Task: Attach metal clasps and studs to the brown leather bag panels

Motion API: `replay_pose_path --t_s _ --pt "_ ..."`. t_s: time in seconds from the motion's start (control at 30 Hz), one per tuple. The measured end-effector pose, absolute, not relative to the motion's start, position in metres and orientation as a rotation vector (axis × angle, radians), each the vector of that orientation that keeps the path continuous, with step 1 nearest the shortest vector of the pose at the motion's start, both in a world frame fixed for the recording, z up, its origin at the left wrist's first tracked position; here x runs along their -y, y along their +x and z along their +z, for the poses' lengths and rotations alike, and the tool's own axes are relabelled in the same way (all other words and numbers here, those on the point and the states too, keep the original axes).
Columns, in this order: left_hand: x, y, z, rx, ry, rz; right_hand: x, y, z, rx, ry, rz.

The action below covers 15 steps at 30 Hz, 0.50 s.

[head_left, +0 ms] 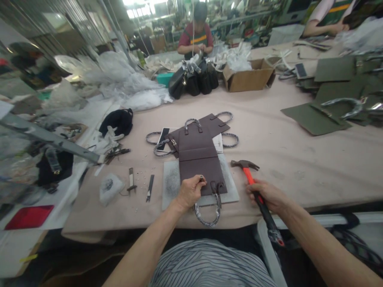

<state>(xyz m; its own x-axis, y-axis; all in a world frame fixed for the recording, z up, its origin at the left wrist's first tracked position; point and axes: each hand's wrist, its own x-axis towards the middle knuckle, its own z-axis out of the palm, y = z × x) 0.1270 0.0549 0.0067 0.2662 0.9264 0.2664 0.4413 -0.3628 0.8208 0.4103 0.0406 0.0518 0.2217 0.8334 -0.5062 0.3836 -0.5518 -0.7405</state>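
Note:
My left hand (190, 191) is closed in a pinch around a small metal punch (201, 177), held upright over the dark brown leather bag panel (199, 149). Whether the punch touches the leather is hard to tell. A plastic-wrapped handle (207, 223) is attached at the panel's near end and loops toward me. Under the panel lies a grey slab (172, 179). To the right, my right hand (266, 194) grips a claw hammer (248, 173) by its red and black handle, its head just off the slab's right side.
More brown panels with wrapped handles (224, 115) lie behind. Left of the slab are a dark strip-like tool (150, 188), another tool (131, 181) and a plastic bag (110, 189). Green panels (320, 117), a cardboard box (248, 77) and black bags (191, 79) stand farther off. Co-workers sit beyond.

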Motion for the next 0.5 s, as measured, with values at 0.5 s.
replay_pose_path --t_s 0.5 --pt "-0.054 0.128 -0.002 -1.227 2.082 1.030 -0.003 0.351 0.150 2.163 -1.603 0.388"
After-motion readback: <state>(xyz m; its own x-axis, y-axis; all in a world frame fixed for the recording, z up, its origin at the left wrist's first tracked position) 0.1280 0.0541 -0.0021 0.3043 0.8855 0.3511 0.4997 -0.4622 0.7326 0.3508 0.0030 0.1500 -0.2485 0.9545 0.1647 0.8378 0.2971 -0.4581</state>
